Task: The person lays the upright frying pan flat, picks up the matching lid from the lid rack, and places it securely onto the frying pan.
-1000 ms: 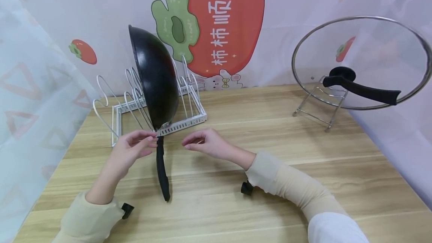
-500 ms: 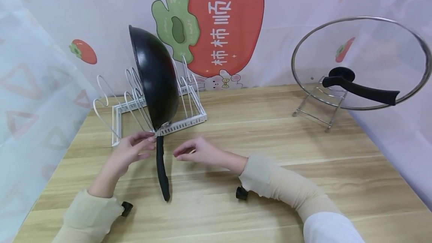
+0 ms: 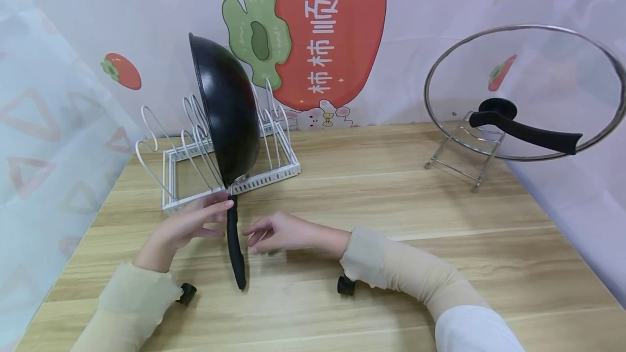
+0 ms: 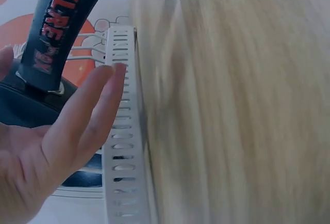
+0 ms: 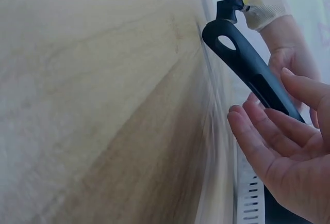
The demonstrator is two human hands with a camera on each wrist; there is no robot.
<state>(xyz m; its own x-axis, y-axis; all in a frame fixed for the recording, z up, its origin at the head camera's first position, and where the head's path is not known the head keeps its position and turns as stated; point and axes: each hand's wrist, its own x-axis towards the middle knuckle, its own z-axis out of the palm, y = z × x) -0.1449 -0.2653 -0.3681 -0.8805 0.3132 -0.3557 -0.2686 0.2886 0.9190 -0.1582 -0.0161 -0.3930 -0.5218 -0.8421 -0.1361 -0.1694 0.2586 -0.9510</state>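
Observation:
A black wok (image 3: 230, 118) stands on its side in a white wire rack (image 3: 266, 180). Its long black handle (image 3: 236, 249) points toward me over the table, with red lettering visible in the left wrist view. Beside the handle's upper end is my left hand (image 3: 188, 224), its thumb tip at or very near the handle; the left wrist view shows its fingers (image 4: 87, 110) extended and not wrapped round it. Just right of the handle, my right hand (image 3: 281, 234) has its fingers loosely bent. In the right wrist view that hand (image 5: 289, 157) lies close by the handle, holding nothing.
A large glass lid (image 3: 548, 86) with a black handle (image 3: 533, 133) leans on a small wire stand (image 3: 469, 151) at the back right. The wooden table (image 3: 391, 189) meets a printed backdrop (image 3: 406, 42) behind. White wire dividers (image 3: 151, 134) of the rack rise left of the wok.
My right hand has moved left and nearer to me, toward the wok handle. My left hand has lowered slightly, its thumb shifting to the handle's upper end. Wok and lid stay put.

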